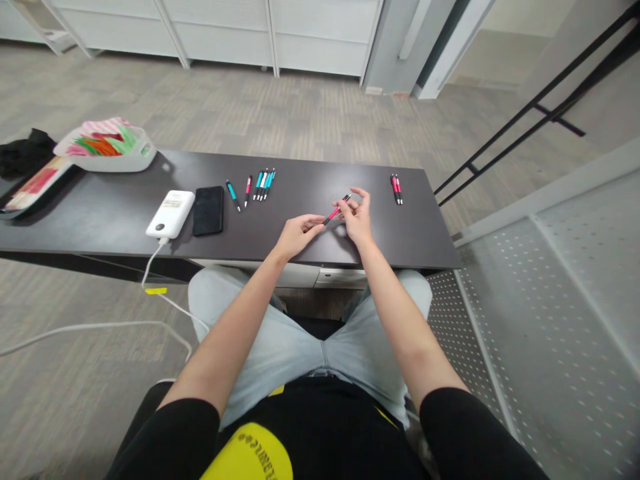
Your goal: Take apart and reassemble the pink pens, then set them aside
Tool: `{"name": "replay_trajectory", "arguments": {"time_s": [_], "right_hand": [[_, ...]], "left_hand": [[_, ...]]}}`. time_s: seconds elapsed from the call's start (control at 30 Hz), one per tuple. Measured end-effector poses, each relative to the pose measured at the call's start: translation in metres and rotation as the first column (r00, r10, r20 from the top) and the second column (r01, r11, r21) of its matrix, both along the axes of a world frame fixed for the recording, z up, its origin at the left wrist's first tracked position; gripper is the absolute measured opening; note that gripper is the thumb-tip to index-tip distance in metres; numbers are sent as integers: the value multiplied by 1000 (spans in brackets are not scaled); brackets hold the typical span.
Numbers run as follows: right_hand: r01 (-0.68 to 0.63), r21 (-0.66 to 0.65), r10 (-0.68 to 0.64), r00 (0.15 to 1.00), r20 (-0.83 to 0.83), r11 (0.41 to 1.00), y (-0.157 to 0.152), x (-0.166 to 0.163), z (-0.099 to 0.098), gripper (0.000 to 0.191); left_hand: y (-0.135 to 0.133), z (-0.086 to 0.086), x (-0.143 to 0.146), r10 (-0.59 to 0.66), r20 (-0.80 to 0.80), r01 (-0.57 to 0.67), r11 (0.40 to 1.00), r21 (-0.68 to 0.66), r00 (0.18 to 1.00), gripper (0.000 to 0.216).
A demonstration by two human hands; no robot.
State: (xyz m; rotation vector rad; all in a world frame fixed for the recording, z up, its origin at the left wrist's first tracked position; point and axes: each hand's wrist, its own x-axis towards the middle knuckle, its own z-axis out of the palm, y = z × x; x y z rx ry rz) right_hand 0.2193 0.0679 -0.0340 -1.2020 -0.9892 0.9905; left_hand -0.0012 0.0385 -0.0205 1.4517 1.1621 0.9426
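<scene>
Above the dark desk, a pink pen (pixel 332 215) with black ends is held slanting between my two hands. My left hand (pixel 299 235) pinches its lower end with thumb and fingers. Around its upper part, my right hand (pixel 356 217) closes thumb and fingers, with other fingers raised. To the left lie several mostly teal pens (pixel 264 185) side by side, a pink pen (pixel 248 191) and a separate teal pen (pixel 233 195). Two pink pens (pixel 397 189) rest together toward the right end of the desk.
A black phone (pixel 208 211) and a white power bank (pixel 171 214) with a cable (pixel 150 263) lie left on the desk (pixel 320 180). Farther left are a white basket (pixel 145 155) with colourful items and a dark tray (pixel 15 212). A perforated panel (pixel 540 320) stands at the right.
</scene>
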Motion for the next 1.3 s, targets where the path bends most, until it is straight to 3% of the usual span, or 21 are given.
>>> {"name": "replay_trajectory", "arguments": {"time_s": [0.13, 0.27, 0.5, 0.6, 0.67, 0.77, 0.83, 1.0, 1.1, 1.2, 1.3], "right_hand": [[164, 84, -163, 987, -14, 983, 9, 10, -8, 75], [142, 127, -149, 988, 47, 982, 11, 15, -10, 84], [171, 31, -169, 984, -55, 985, 6, 11, 0, 71], [157, 32, -155, 986, -56, 987, 4, 10, 2, 66], [120, 53, -119, 993, -27, 991, 3, 8, 3, 68], [50, 76, -51, 999, 10, 996, 2, 6, 3, 76], [19, 69, -19, 1000, -9, 997, 3, 4, 2, 79], [-28, 45, 30, 999, -27, 999, 7, 3, -3, 79], [-95, 43, 91, 991, 96, 995, 5, 3, -5, 66], [-242, 62, 215, 934, 287, 968, -1, 1, -3, 48], [-383, 82, 307, 835, 458, 920, -5, -2, 0, 54]], "left_hand": [[0, 0, 0, 82, -28, -81, 996, 33, 996, 15], [-1, 3, -3, 129, -135, -126, 992, 29, 982, 26], [-2, 6, -3, 143, -185, -136, 989, 52, 972, 30], [-3, 8, -1, 139, -175, -134, 990, 35, 975, 21], [-5, 9, 1, 107, -171, -101, 994, 44, 979, 7], [-5, 7, 1, 58, -168, -46, 996, 73, 984, 27], [-4, 4, 0, 54, -131, -44, 995, 85, 990, 30], [3, -3, -2, 202, -5, -201, 978, 63, 979, 11], [9, -5, -3, 324, 125, -331, 943, 44, 938, 13], [13, -6, -5, 372, 189, -384, 923, 26, 909, 19], [15, -8, -8, 385, 196, -396, 918, 16, 902, 20]]}}
